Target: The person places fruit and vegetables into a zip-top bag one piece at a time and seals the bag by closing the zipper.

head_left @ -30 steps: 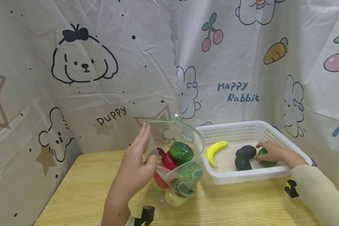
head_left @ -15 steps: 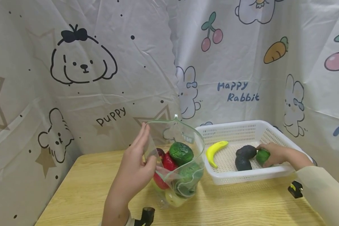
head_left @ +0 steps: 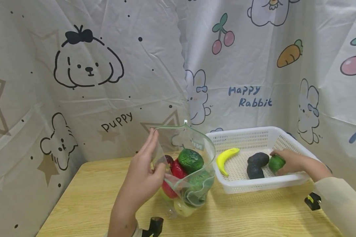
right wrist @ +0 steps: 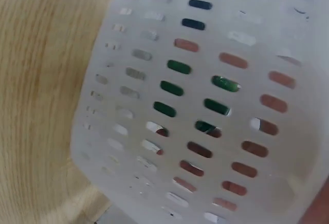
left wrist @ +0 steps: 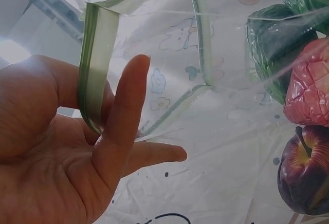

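Observation:
My left hand (head_left: 145, 174) pinches the rim of a clear zip bag (head_left: 211, 144) between thumb and fingers, keeping its mouth apart. Inside the bag lie a wrinkled dark-green vegetable (head_left: 191, 160), a red item (head_left: 178, 169) and other produce; in the left wrist view a dark purple apple-like fruit (left wrist: 304, 170) shows too. My right hand (head_left: 295, 162) reaches into a white basket (head_left: 249, 188), gripping a round green fruit (head_left: 276, 163). Only slivers of fruit and fingers appear through the basket slots in the right wrist view.
A yellow banana (head_left: 225, 160) lies at the basket's left side. Two dark oval fruits (head_left: 258, 159) sit between it and my right hand. Both bag and basket stand on the wooden table (head_left: 98, 191), backed by a printed cloth (head_left: 154, 72).
The right hand has shifted slightly right and turned, its fingers now round the green fruit, which shows more plainly. My left hand and the bag have hardly moved.

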A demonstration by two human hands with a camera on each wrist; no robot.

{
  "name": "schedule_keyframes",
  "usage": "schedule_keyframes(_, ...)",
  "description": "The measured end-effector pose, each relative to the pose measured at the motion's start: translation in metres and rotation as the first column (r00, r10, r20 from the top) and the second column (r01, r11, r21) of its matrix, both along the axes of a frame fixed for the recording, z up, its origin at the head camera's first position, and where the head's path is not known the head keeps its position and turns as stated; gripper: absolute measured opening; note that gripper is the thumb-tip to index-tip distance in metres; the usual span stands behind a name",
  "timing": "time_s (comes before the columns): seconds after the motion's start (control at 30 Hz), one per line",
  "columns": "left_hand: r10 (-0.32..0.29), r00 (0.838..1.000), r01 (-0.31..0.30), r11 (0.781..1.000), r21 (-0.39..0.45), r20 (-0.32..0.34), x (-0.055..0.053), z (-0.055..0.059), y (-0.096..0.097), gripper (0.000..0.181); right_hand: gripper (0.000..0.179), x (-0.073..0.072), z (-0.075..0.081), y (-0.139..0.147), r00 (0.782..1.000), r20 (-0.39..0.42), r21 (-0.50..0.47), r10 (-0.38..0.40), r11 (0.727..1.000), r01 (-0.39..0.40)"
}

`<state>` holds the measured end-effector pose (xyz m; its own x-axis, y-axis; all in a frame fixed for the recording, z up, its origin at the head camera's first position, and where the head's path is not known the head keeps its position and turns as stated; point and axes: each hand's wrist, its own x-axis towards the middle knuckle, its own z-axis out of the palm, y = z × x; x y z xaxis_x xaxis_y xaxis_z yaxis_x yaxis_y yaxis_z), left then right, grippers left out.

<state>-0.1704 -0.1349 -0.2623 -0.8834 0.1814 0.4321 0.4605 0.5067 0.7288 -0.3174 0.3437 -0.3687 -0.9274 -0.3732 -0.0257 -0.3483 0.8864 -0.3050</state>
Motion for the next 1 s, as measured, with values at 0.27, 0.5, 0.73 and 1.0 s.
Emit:
schedule_keyframes(0.27, 0.007, 1.000, -0.007, 1.000, -0.006, -0.004, 0.000, 0.000, 0.001, 0.082, 0.080, 0.005, 0.005, -0.003, 0.998, -0.050, -0.042, -0.025, 0.999, 0.023)
schedule_keyframes(0.5, 0.005, 1.000, -0.005, 1.000, -0.006, -0.001, -0.001, 0.000, 0.000, 0.084, 0.088, 0.017, 0.029, -0.031, 0.978, -0.206, -0.083, -0.027, 0.997, 0.010)
schedule_keyframes(0.73, 0.011, 1.000, -0.011, 1.000, -0.012, -0.011, 0.000, 0.001, -0.001, 0.084, 0.092, 0.040, 0.072, -0.087, 0.902, -0.432, -0.196, -0.001, 0.976, -0.092)
schedule_keyframes(1.0, 0.018, 1.000, -0.018, 1.000, -0.009, -0.001, 0.000, 0.001, 0.001, 0.087, 0.087, 0.070, 0.121, -0.164, 0.748, -0.658, -0.317, 0.091, 0.867, -0.384)
